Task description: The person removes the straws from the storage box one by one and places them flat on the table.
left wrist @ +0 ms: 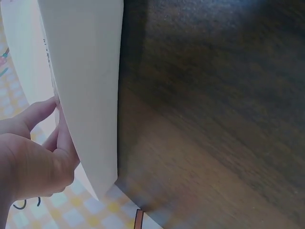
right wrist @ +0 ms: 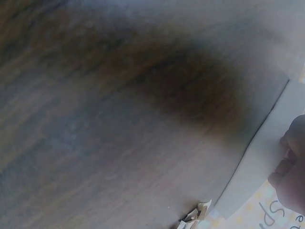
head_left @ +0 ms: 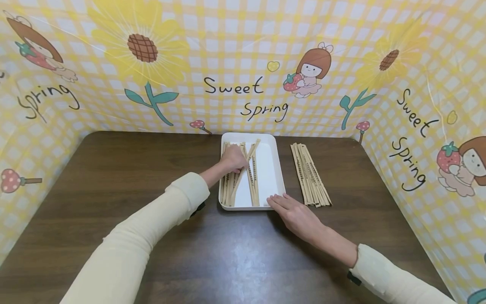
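A white rectangular tray (head_left: pixel 267 169) lies on the table, with several slim tan paper-wrapped chopstick packets (head_left: pixel 253 181) in its left half. One packet lies slantwise across the others, passing beside my left hand (head_left: pixel 233 158). That hand reaches over the tray's left side, its fingers bent down and pinching among the packets. In the left wrist view the tray wall (left wrist: pixel 88 86) hides the fingertips of my left hand (left wrist: pixel 38 157). My right hand (head_left: pixel 300 217) rests its extended fingers on the tray's near right corner. Its fingers (right wrist: pixel 283 171) show by the tray wall in the right wrist view.
A bundle of similar packets (head_left: pixel 310 175) lies on the brown wooden table (head_left: pixel 159 169), right of the tray. Behind the table and along its sides hangs a yellow checked cloth (head_left: pixel 235 50) printed with flowers and figures.
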